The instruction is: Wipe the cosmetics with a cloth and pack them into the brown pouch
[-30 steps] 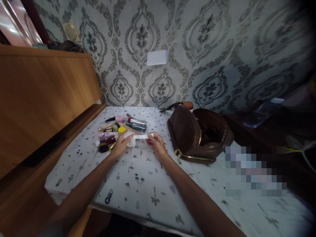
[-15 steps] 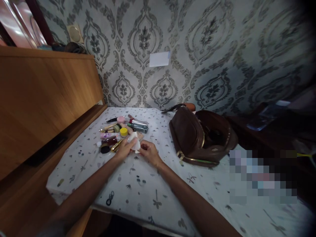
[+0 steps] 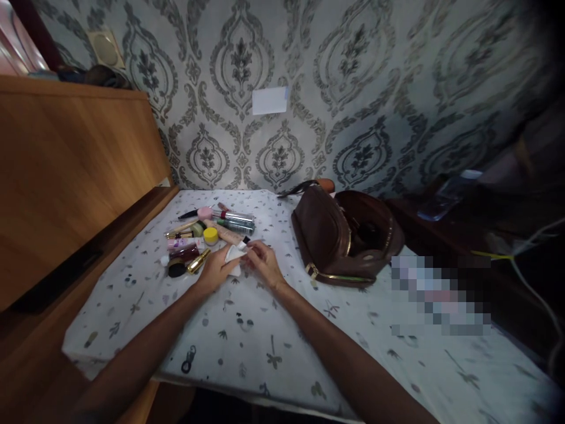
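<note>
A crumpled white tissue (image 3: 233,253) is held between my two hands, low over the cloth. My left hand (image 3: 214,272) is closed round its left side. The fingers of my right hand (image 3: 265,266) are pinched at its right edge, partly hiding what lies between them. Just beyond my hands is a pinkish-beige tube (image 3: 227,234) with a black end. Beside my left hand lie a gold tube (image 3: 198,261), a round black-lidded container (image 3: 177,268) and a dark red bottle (image 3: 188,253). A yellow-lidded jar (image 3: 210,236) stands a little farther back.
More cosmetics, including a clear greenish tube (image 3: 238,226) and a pink round item (image 3: 205,213), lie behind. An unzipped brown leather bag (image 3: 326,235) stands right of my hands on the patterned cloth (image 3: 247,353). A wooden cabinet (image 3: 75,182) borders the left side.
The view has swung slightly right. My right hand has shifted a little on the tissue, which is now spread differently. More of the beige tube behind it shows.
</note>
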A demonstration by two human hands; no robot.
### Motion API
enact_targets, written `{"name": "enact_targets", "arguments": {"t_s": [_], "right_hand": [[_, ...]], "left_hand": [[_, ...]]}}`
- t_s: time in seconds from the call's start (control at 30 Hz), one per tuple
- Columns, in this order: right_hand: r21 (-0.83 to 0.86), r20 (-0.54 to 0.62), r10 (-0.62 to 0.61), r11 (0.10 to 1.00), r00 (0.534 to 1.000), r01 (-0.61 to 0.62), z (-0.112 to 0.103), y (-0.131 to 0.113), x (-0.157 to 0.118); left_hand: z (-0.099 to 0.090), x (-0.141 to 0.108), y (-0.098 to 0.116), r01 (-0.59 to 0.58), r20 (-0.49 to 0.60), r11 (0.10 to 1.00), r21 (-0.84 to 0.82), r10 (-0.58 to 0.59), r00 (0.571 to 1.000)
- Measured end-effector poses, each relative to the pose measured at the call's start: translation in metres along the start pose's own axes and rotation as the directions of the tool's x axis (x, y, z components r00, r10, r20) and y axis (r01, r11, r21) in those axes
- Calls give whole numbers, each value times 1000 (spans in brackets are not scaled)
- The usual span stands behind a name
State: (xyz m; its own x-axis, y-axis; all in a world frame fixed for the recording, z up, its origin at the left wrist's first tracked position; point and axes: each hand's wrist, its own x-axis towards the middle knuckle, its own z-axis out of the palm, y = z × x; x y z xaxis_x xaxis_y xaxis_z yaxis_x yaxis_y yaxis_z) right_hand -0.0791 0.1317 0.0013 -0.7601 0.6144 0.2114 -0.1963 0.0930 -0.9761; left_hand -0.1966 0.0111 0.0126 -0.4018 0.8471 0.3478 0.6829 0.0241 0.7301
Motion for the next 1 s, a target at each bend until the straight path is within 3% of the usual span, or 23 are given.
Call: {"name": "enact_targets", "arguments": {"t_s": [0.2, 0.4, 0.57, 0.8, 1.0], "right_hand": [[106, -67, 67, 993, 996, -60, -4, 2, 8], [199, -307, 100, 979, 946, -39, -18, 6, 14], [263, -462, 121, 965, 879, 6, -28, 10, 18], [215, -371, 44, 976, 928, 40, -19, 18, 18], [252, -346, 33, 966, 938, 59, -11, 23, 19]], "left_hand": [[2, -1, 0, -53, 97, 948, 314, 24, 995], [-1, 3, -3, 1, 87, 946, 324, -31, 996], [-3, 3, -6, 5, 108, 946, 325, -43, 993], [-2, 1, -5, -35, 136, 919, 392, -20, 990], [-2, 1, -1, -79, 174, 903, 422, 5, 985]]}}
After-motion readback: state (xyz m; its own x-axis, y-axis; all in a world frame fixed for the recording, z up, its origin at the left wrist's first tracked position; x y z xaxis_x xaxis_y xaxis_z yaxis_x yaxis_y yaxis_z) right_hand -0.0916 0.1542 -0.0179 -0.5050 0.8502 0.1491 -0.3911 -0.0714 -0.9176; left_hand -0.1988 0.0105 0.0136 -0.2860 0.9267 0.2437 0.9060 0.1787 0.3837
